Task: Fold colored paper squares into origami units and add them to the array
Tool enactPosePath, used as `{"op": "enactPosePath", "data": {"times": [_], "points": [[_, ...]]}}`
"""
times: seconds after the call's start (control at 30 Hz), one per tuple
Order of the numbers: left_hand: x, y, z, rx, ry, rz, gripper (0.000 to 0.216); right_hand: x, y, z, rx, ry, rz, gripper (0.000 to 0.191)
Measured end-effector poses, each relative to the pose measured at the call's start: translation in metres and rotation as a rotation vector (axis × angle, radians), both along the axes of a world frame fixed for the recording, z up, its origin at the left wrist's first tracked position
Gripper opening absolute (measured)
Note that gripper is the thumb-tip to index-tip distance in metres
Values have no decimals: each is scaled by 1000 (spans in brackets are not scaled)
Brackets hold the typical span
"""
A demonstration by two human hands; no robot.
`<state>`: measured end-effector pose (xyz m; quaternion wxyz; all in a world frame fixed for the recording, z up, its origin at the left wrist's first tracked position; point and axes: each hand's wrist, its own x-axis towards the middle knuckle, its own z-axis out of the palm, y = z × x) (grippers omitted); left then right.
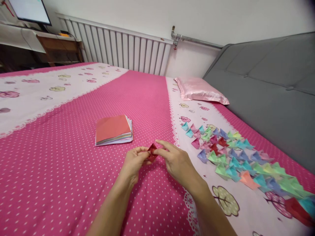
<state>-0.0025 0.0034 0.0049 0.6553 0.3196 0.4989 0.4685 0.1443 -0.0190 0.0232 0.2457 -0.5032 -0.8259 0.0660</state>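
Observation:
Between my two hands, above the pink dotted bedspread (81,183), is a small dark red folded paper boat (152,152). My left hand (134,162) pinches its left side between thumb and fingers. On the other side, my right hand (176,160) has its thumb and a finger at the boat's right edge and opening. A stack of coloured paper sheets (113,129), red on top, lies beyond my left hand. To the right, rows of folded paper boats (246,179) in green, blue, purple, pink, red and orange stand on the pale printed strip.
A pink satin pillow (200,90) rests near the grey padded headboard (268,68) on the right. Along the far wall runs a white radiator (118,46) with a pipe (199,42). At the far left, a monitor (31,11) stands on a desk (59,42).

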Motion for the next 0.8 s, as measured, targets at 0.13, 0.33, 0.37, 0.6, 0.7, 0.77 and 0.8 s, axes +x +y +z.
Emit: {"op": "enactPosePath", "data": {"times": [0.13, 0.33, 0.37, 0.6, 0.7, 0.77, 0.8], "points": [[1, 1, -1, 19, -21, 20, 18, 0, 0, 5, -79, 159, -6, 31], [7, -1, -4, 153, 83, 71, 18, -6, 3, 3, -145, 377, -60, 21], [8, -2, -4, 170, 110, 78, 17, -8, 4, 1, -130, 394, -97, 20], [13, -7, 1, 179, 133, 46, 18, -12, 8, -10, -28, 382, -230, 16], [14, -10, 2, 165, 6, -15, 22, -10, 8, -10, -14, 340, -273, 17], [16, -12, 2, 171, -93, -86, 26, -9, 8, -10, -18, 319, -287, 18], [17, -14, 2, 176, -151, -131, 28, -9, 8, -9, -24, 309, -291, 18]]}}
